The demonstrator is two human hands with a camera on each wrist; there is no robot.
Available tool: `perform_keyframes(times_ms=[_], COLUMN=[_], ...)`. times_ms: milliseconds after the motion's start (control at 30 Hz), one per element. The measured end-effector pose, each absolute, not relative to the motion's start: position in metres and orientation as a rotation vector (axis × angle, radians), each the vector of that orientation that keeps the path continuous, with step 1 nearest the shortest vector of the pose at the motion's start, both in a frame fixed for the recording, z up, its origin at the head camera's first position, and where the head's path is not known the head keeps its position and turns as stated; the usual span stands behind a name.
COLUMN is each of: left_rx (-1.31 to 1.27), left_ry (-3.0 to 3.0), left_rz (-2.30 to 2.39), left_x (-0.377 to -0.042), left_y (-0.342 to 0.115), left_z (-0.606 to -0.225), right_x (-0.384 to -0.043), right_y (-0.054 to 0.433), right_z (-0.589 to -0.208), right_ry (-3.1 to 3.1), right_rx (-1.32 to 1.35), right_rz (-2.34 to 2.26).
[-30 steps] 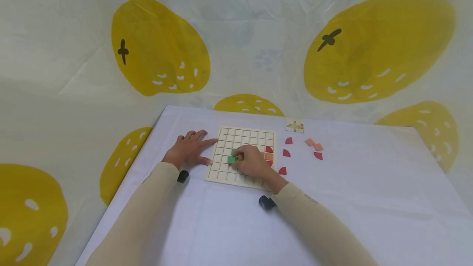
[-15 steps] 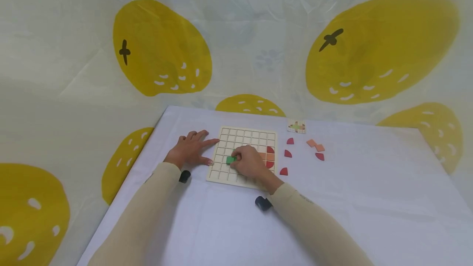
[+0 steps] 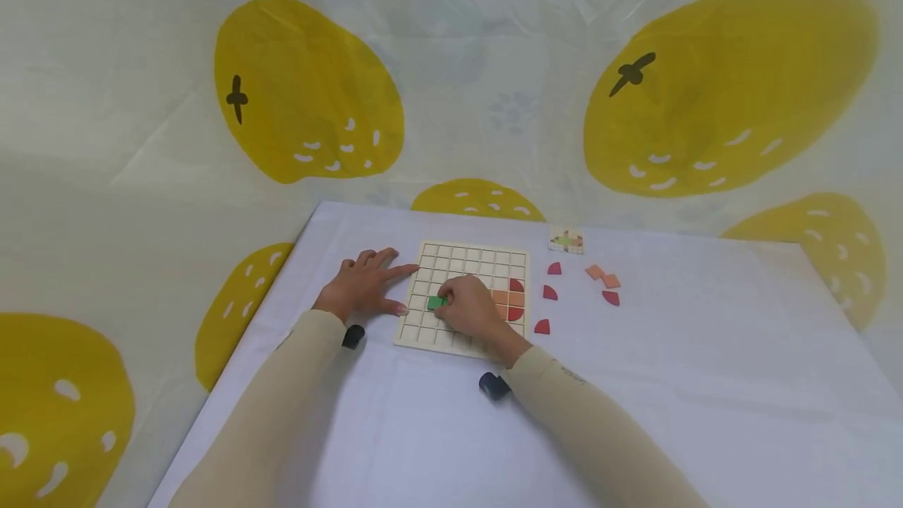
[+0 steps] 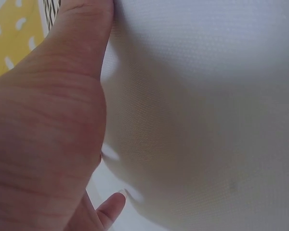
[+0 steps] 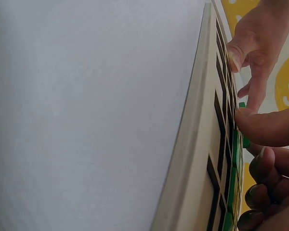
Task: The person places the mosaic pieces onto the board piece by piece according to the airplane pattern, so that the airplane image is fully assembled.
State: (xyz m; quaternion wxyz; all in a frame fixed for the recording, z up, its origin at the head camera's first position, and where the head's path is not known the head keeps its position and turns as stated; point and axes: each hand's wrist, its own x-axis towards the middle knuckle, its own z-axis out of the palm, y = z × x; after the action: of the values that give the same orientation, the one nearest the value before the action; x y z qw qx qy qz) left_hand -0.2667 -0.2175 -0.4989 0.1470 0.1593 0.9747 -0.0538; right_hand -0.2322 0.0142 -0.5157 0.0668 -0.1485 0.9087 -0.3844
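The right hand [image 3: 471, 308] is pinching a small green square tile [image 3: 435, 303] between thumb and fingers, with the tile lying over the middle-left squares of a pale grid board [image 3: 469, 259] on the white-covered worktop [image 3: 677, 390]. The left hand [image 3: 363, 288] is spreading its fingers loosely and grasping nothing, its index finger and thumb touching the board's left edge; the left wrist view is mostly showing cloth and the heel of that hand, so how firmly it is pressing cannot be told. In the right wrist view, more green pieces [image 5: 235, 149] are lying on the board close to the curled fingers, partly hidden by them. Near the board's right edge, orange tiles [image 3: 500, 298] are sitting in the grid, with a red quarter-circle piece [image 3: 516, 314] in one corner and another in the corner above. Loose red quarter-circle pieces [image 3: 549, 293], two loose orange tiles [image 3: 595, 272] and a small pattern card [image 3: 567, 241] are lying right of the board. The green tile is probably going to handle as light, stiff and not especially fragile, its flat face perhaps a little slippery; opposite side edges are offering the best hold, leaving its underside free. The board, likely light too, is seeming apt to slide on the cloth, so its outer rim is suiting a steadying touch.
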Motion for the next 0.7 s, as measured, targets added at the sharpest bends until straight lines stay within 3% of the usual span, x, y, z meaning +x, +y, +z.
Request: perform_keyframes(times_ms=[700], left_rx=[0.456], left_ry=[2.766], left_rz=[-0.118], left_x=[-0.2663], left_y=[-0.2168], left_z=[-0.4901], right_x=[-0.2318], right_y=[0.0069], right_z=[-0.5138], right_ry=[2.824], right_rx=[-0.429], right_rz=[-1.031])
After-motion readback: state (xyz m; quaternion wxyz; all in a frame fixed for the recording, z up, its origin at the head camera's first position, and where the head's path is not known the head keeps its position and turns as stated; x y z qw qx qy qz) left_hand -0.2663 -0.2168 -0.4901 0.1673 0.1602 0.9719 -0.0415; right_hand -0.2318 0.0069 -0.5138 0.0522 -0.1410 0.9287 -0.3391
